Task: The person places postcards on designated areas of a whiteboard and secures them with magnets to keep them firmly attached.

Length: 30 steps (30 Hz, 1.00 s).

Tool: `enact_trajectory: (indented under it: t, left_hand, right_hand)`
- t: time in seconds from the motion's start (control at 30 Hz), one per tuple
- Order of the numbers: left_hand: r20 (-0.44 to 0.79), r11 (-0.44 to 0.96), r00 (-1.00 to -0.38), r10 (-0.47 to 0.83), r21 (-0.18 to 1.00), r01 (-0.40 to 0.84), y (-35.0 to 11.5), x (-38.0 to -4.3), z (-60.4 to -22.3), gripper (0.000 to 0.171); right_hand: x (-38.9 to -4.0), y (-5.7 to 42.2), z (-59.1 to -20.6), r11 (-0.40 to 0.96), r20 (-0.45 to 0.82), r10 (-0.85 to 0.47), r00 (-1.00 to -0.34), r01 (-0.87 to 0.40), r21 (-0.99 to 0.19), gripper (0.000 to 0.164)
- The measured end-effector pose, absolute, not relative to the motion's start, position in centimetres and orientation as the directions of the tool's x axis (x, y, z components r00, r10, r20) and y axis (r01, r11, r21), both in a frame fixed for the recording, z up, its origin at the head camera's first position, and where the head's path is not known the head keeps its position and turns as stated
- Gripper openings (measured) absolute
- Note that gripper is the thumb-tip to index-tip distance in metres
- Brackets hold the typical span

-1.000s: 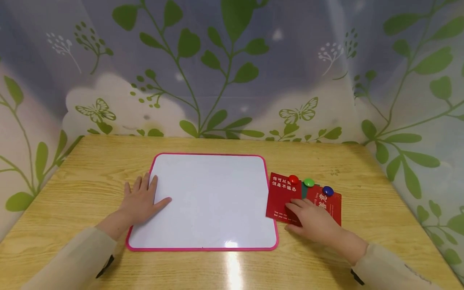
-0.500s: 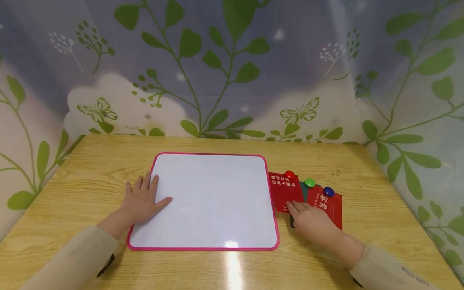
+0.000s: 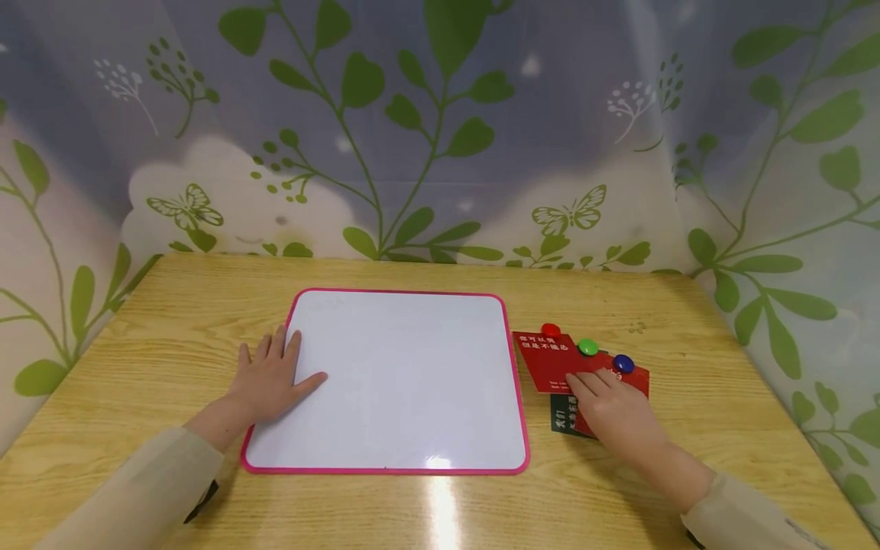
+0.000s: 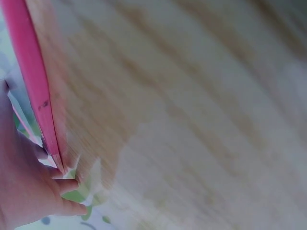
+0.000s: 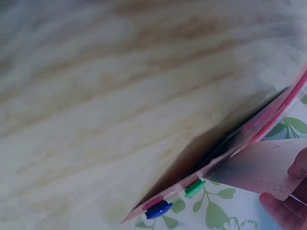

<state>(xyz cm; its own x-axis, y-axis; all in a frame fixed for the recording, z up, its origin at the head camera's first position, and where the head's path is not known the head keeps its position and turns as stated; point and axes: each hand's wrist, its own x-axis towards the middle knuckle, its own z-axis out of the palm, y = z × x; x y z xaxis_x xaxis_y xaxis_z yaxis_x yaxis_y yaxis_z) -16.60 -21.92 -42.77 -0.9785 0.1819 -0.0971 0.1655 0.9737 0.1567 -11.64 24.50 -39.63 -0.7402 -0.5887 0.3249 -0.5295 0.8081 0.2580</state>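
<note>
Pinching leftmost red card [image 3: 548, 363] in right fingers [image 3: 590, 382], nearer right edge of worktop [image 3: 708, 382]; resting spread left fingers [image 3: 276, 350] at whiteboard [image 3: 406, 382].

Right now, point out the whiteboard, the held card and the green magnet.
Whiteboard [image 3: 402, 382], head view: middle of its white face.
Held card [image 5: 258, 166], right wrist view: middle of its pale back.
Green magnet [image 3: 587, 347], head view: middle of its top.

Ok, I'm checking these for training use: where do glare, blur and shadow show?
Head: mostly sharp, glare on the table in front of the whiteboard and at its lower edge; left wrist: hazy, the table's grain blurred; right wrist: table blurred too, soft dark shadow beside the cards.
</note>
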Motion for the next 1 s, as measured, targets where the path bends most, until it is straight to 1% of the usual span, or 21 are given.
enact_trajectory:
  t: [0.17,0.23,0.3,0.4,0.47,0.53,0.6,0.67,0.73,0.83,0.97,1.0]
  left_hand:
    - [-0.097,0.974,-0.979,0.18,0.156,0.164,-21.9,-16.7,-42.8,0.086]
    - [-0.099,0.975,-0.979,0.179,0.154,0.163,-21.9,-16.6,-42.8,0.086]
    - [-0.1,0.975,-0.979,0.179,0.153,0.162,-21.9,-16.6,-42.8,0.086]
    - [-0.099,0.975,-0.979,0.179,0.149,0.163,-21.9,-16.6,-42.8,0.086]
    - [-0.098,0.975,-0.979,0.18,0.146,0.164,-21.9,-16.6,-42.8,0.086]
    - [-0.098,0.976,-0.979,0.179,0.145,0.164,-21.9,-16.6,-42.8,0.086]
    - [-0.092,0.975,-0.98,0.179,0.148,0.164,-21.9,-16.6,-42.8,0.087]
    - [-0.095,0.975,-0.98,0.177,0.152,0.162,-21.9,-16.6,-42.8,0.087]
    - [-0.094,0.975,-0.98,0.177,0.155,0.161,-21.9,-16.6,-42.8,0.087]
    - [-0.098,0.975,-0.979,0.178,0.152,0.162,-21.9,-16.6,-42.8,0.086]
    - [-0.093,0.974,-0.979,0.18,0.153,0.164,-21.9,-16.6,-42.8,0.087]
    - [-0.094,0.974,-0.979,0.179,0.153,0.164,-21.9,-16.6,-42.8,0.087]
  right_hand:
    - [-11.5,24.8,-39.2,0.802,0.374,-0.597,-0.71,-0.548,0.239,0.041]
    - [-11.4,24.8,-39.0,0.806,0.371,-0.59,-0.717,-0.553,0.213,0.038]
    - [-11.3,24.9,-39.0,0.822,0.339,-0.566,-0.752,-0.546,0.161,0.035]
    - [-11.1,25.0,-38.9,0.873,0.238,-0.475,-0.847,-0.488,0.002,0.031]
    - [-11.1,25.1,-38.9,0.9,0.147,-0.387,-0.91,-0.408,-0.151,0.029]
    - [-11.3,25.3,-38.9,0.902,0.068,-0.3,-0.952,-0.306,-0.306,0.028]
    - [-11.5,25.6,-38.8,0.869,0.001,-0.234,-0.972,-0.209,-0.449,0.028]
    - [-11.8,25.8,-38.8,0.826,-0.058,-0.179,-0.982,-0.118,-0.551,0.03]
    - [-12.0,26.1,-38.7,0.781,-0.123,-0.135,-0.983,-0.029,-0.624,0.034]
    - [-12.3,26.3,-38.6,0.714,-0.23,-0.076,-0.97,0.108,-0.691,0.042]
    - [-12.7,26.5,-38.6,0.598,-0.371,-0.029,-0.928,0.281,-0.751,0.049]
    - [-12.8,26.5,-38.7,0.557,-0.397,-0.036,-0.917,0.312,-0.77,0.05]
